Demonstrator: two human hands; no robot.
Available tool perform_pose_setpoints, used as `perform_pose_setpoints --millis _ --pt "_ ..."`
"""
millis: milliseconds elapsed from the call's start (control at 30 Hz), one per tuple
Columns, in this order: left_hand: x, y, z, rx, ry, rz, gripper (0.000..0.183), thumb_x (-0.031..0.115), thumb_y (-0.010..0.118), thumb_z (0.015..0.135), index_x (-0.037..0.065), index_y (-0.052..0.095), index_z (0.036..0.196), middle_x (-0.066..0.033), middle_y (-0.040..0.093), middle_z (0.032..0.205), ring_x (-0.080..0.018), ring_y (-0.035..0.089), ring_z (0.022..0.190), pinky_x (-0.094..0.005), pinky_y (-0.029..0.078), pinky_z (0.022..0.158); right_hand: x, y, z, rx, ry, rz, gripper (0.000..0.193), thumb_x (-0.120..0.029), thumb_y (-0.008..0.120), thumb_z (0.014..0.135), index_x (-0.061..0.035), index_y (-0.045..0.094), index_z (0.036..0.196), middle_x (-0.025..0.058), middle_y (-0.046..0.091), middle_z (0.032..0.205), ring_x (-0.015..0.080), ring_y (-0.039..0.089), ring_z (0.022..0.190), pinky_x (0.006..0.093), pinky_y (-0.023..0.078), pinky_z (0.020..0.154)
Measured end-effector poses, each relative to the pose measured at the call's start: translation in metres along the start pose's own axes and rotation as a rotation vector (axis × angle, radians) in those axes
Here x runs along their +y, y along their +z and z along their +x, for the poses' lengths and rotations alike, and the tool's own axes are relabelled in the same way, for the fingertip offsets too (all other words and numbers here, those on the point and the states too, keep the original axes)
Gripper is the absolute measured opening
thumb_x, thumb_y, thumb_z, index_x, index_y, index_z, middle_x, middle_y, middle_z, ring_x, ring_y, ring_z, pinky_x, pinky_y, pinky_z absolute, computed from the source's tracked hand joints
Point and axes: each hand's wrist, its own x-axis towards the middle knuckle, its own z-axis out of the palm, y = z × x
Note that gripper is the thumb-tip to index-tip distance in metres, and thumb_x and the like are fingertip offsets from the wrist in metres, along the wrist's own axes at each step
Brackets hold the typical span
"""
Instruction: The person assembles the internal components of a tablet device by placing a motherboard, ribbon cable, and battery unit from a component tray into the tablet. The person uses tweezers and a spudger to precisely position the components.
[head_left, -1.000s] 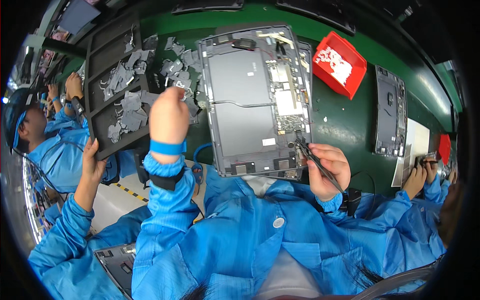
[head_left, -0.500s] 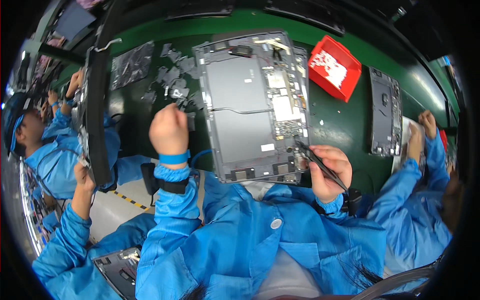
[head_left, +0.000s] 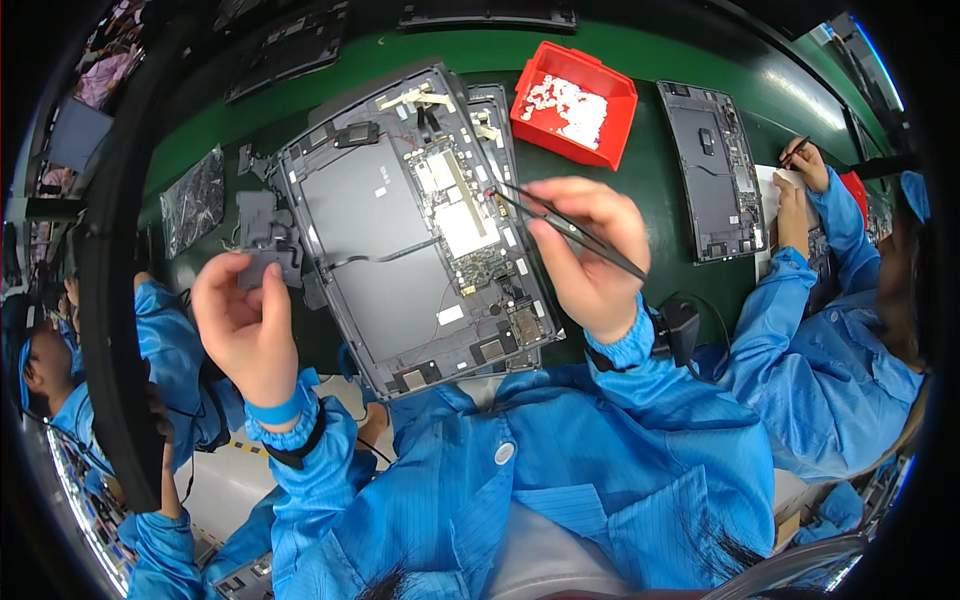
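Left hand: the left hand (head_left: 245, 325) is beside the left edge of the gray case, thumb and forefinger spread a little, with their tips at the lower edge of some flat gray pieces (head_left: 268, 228); whether they pinch one cannot be made out.
Right hand: the right hand (head_left: 592, 255) grips black tweezers (head_left: 572, 229) between thumb and fingers, points aimed left.
Tweezer tips: over the right side of the gray case, close to the circuit board; whether they touch anything is too small to see.
Gray case: the gray case (head_left: 350, 215) lies inside up, turned at a slant, in front of the person and between the two hands, with a second case (head_left: 497, 122) partly showing under it.
Circuit board: the circuit board (head_left: 462, 212) runs along the right part of the gray case; a black cable (head_left: 390, 254) crosses toward it from the left.
Red bin: a red bin (head_left: 619, 120) of small white bits (head_left: 568, 108) stands beyond the right hand.
Green bench: on the green bench (head_left: 648, 195), another case (head_left: 708, 172) lies to the right and a crinkled plastic bag (head_left: 194, 203) to the left.
Far right: a co-worker's hand (head_left: 813, 172) holds a thin dark tool.
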Motion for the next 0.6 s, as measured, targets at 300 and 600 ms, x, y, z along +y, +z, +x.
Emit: perform_pose_setpoints --millis 300,600 --pt "0.043 0.046 0.061 -0.341 -0.135 -0.184 0.035 -0.002 0.059 0.081 0.001 0.044 0.112 -0.0007 0.055 0.085 -0.0045 0.051 0.07 -0.0166 0.04 0.054 0.023 0.024 0.029 -0.074 -0.042 -0.107 0.021 0.005 0.068 0.068 0.0025 0.054 0.083 0.0157 0.061 0.088 0.0276 0.062 0.08 0.033 0.049 0.071" --pt "0.018 0.048 0.072 -0.676 0.229 0.391 0.012 -0.006 0.054 0.078 -0.002 0.058 0.088 -0.0026 0.056 0.085 -0.0072 0.051 0.071 -0.019 0.041 0.057 0.019 0.024 0.029 -0.145 -0.122 -0.227 0.024 0.011 0.066 0.068 0.0032 0.05 0.084 0.0177 0.062 0.09 0.0243 0.062 0.081 0.032 0.049 0.07"
